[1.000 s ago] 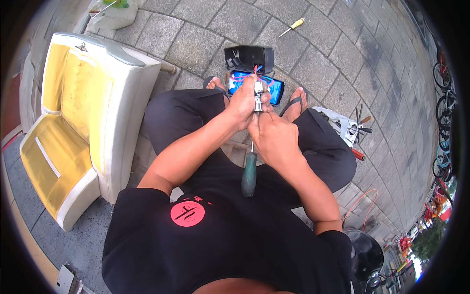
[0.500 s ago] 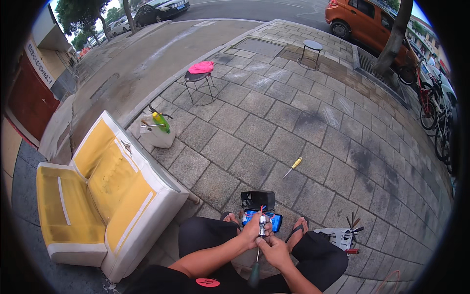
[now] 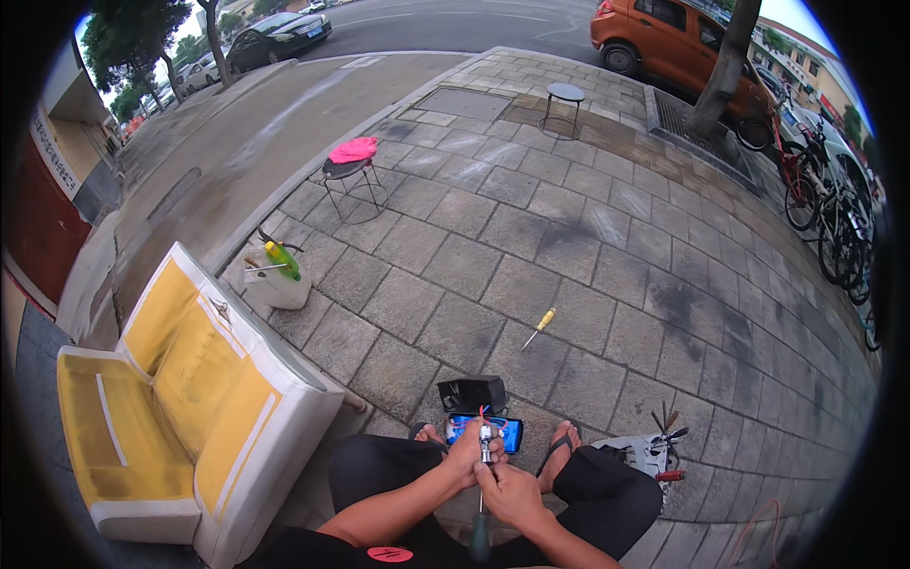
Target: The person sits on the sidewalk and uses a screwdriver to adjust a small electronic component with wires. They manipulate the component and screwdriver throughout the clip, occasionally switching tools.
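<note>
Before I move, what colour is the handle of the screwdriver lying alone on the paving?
Yellow handle, best seen in the head view.

A silver metal part is gripped in the left hand. Below that grip, a screwdriver is held by its shaft in the right hand, its dark green handle jutting out beneath.

Soft daylight all over, decently bright, shadows faint and mushy. Far-right sky washed pale. Chrome fitting catches small glint; black trousers swallow detail. Green screwdriver handle at near edge kinda soft. Fisheye bends paving stones hard toward right, black vignette eats both sides, bluish fringe along rim.
</note>
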Tool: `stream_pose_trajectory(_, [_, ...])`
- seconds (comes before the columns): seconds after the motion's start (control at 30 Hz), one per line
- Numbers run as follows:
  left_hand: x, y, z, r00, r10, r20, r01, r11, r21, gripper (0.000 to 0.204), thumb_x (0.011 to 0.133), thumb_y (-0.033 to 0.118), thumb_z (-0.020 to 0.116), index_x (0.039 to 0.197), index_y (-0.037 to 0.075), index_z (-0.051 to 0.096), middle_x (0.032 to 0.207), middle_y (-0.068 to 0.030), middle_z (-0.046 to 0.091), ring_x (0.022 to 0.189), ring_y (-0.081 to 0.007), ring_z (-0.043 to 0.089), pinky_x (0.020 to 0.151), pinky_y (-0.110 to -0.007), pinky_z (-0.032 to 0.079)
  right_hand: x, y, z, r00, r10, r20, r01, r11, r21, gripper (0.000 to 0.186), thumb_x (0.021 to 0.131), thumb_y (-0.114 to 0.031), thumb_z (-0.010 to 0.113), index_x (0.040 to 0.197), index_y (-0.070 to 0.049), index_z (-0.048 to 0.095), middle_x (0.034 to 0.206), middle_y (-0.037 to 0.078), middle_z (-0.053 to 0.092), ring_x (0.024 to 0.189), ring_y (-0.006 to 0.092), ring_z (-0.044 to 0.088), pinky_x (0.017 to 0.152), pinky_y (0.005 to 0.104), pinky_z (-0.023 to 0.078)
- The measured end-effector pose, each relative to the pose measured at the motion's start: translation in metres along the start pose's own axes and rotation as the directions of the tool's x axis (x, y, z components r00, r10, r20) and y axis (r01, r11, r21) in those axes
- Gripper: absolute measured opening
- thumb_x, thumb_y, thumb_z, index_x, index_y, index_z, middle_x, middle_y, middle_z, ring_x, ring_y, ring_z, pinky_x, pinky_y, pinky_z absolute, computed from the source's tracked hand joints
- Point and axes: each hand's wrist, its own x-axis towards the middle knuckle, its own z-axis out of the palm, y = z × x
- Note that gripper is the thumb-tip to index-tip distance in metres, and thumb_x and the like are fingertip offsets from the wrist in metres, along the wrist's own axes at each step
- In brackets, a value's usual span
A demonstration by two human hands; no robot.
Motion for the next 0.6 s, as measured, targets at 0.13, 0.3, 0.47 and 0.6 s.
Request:
stream_pose_trajectory(0.13, [0.002,0.0,-0.005,0.999,-0.005,0.039,0.005,1.0,-0.013,0.038,0.107,0.043,0.041,0.089,0.012,0.052,0.068,-0.0018,0.048,0.061,-0.0199,0.047,0.072,-0.039,0.05,0.003,0.004,0.001,0.999,0.031,0.04,-0.03,0.999,-0.036,0.048,0.099,-0.044,0.06,0.081,0.0,0.069,0.079,0.022,0.072,0.073,0.0442,0.071,0.069,0.0531,0.057])
stream_pose_trajectory(0.3, [0.005,-0.002,-0.011,0.999,0.005,0.038,-0.005,1.0,-0.007,0.038,0.106,0.042,0.042,0.087,0.012,0.052,0.067,-0.0017,0.048,0.06,-0.0202,0.048,0.072,-0.039,0.05,-0.001,-0.005,0.0,0.998,0.022,-0.063,-0.019,0.999,0.043,0.045,0.099,-0.036,0.065,0.077,0.002,0.068,0.071,0.024,0.067,0.068,0.0433,0.069,0.065,0.0492,0.055])
stream_pose_trajectory(0.47, [0.002,0.003,-0.001,0.999,-0.013,0.036,0.013,1.0,-0.006,0.041,0.106,0.044,0.042,0.082,0.013,0.051,0.064,-0.0005,0.048,0.058,-0.0181,0.046,0.071,-0.038,0.05,0.002,0.007,0.009,1.0,0.012,-0.023,-0.007,0.982,0.191,0.041,0.101,-0.03,0.063,0.077,0.003,0.065,0.067,0.024,0.064,0.064,0.0409,0.068,0.06,0.0479,0.052])
stream_pose_trajectory(0.6, [0.001,0.002,-0.002,0.999,0.017,0.044,-0.017,1.0,-0.007,0.041,0.107,0.045,0.043,0.081,0.015,0.05,0.065,0.0007,0.047,0.057,-0.0169,0.046,0.066,-0.036,0.047,0.004,0.002,0.01,0.999,-0.022,-0.045,0.029,0.988,0.153,0.036,0.101,-0.028,0.061,0.078,0.0,0.065,0.077,0.025,0.068,0.071,0.0464,0.068,0.065,0.0538,0.053])
